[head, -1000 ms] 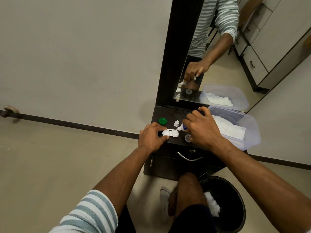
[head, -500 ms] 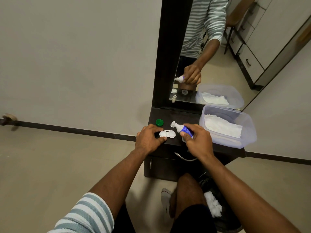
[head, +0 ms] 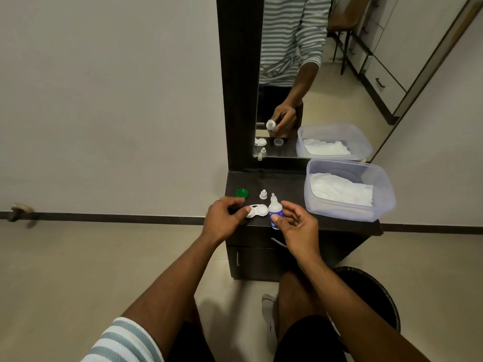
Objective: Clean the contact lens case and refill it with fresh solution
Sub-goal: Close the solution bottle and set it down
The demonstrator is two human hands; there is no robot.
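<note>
A white contact lens case (head: 258, 210) lies uncapped on the dark dresser top (head: 285, 184). My left hand (head: 224, 221) holds its left end, thumb on the rim. A small white solution bottle (head: 275, 210) with a blue label stands upright just right of the case, its nozzle uncapped. My right hand (head: 296, 226) holds the bottle near its base with the thumb, the other fingers loosely spread. A green case cap (head: 242, 193) and the bottle's white cap (head: 263, 194) sit behind the case.
A clear plastic tub (head: 381, 194) with white tissues stands at the right of the dresser. A mirror (head: 313, 74) rises behind. A black bin (head: 376, 296) with used tissue stands on the floor at the lower right, beside my knee.
My right hand picked the bottle up from the dresser, then brought it upright beside the case. My left hand stayed on the case.
</note>
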